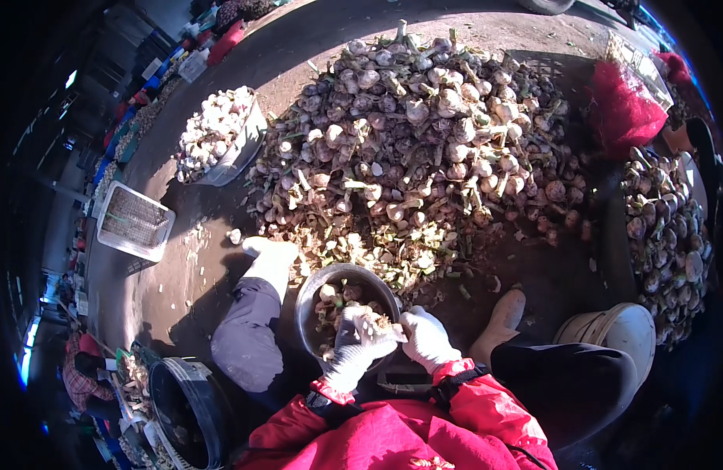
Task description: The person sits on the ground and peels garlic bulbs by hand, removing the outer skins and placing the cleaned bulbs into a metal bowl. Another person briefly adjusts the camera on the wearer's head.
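Observation:
My left hand [352, 346], in a white knit glove, is closed around a garlic bulb [380, 322] above a round dark tub [305, 311]. More garlic bulbs [332, 296] lie inside the tub. Close to the bulb, on its right, my right hand [426, 336] in a matching glove has its fingers curled; a small pale piece shows between the hands, but what the right hand holds cannot be made out. A large heap of garlic bulbs with stems [408, 129] lies on the ground in front, with trimmed scraps [390, 252] at its near edge.
At the left stand a tub of pale garlic [214, 138], a white plastic basket [136, 220] and a large black bucket [188, 411]. A white bucket [626, 335], more garlic [667, 247] and a red mesh sack [623, 108] are at the right. Another person [85, 376] is at lower left.

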A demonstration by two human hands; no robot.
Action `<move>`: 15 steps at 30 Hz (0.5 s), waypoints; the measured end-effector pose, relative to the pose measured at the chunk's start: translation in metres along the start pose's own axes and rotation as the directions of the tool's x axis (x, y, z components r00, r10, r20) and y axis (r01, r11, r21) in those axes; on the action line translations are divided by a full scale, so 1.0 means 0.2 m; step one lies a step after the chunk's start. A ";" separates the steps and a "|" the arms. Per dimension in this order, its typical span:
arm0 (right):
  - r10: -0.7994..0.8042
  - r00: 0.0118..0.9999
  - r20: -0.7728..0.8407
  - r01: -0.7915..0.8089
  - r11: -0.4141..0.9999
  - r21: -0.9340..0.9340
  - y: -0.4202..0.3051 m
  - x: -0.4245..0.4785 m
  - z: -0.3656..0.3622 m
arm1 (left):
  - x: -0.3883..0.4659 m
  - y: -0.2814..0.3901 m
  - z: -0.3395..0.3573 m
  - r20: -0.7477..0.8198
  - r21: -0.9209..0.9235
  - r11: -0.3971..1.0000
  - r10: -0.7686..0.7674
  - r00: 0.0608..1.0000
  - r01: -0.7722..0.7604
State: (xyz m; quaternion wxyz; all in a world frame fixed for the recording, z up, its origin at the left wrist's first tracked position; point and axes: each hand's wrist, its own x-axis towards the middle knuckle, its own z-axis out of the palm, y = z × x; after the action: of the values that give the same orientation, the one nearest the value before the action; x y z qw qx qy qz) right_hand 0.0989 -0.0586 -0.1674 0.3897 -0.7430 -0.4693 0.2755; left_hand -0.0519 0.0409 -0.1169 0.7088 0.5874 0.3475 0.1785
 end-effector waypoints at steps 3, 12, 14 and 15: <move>0.632 0.750 -0.195 -0.599 0.774 0.205 0.60 -0.06 -0.04 | -0.08 0.26 0.06 0.059 0.195 0.933 0.298 0.953 -0.303; 0.128 0.972 -0.198 -0.064 0.951 0.302 -0.03 0.03 -0.10 | 0.10 0.17 -0.06 -0.137 -0.607 0.795 -0.113 0.984 0.007; 0.005 0.980 -0.198 0.039 0.976 0.216 -0.06 0.03 -0.08 | 0.13 0.13 -0.02 -0.051 -0.759 0.649 -0.140 0.989 0.053; -0.031 0.979 -0.201 0.071 0.978 0.195 -0.09 0.04 -0.08 | 0.14 0.11 0.00 -0.014 -0.797 0.600 -0.142 0.990 0.074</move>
State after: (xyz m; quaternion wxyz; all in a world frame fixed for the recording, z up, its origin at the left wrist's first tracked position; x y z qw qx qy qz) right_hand 0.1063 -0.0521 -0.1439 0.5143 -0.7109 -0.4171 0.2368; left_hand -0.0301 0.0644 -0.1041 0.8913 0.1828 0.2940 0.2930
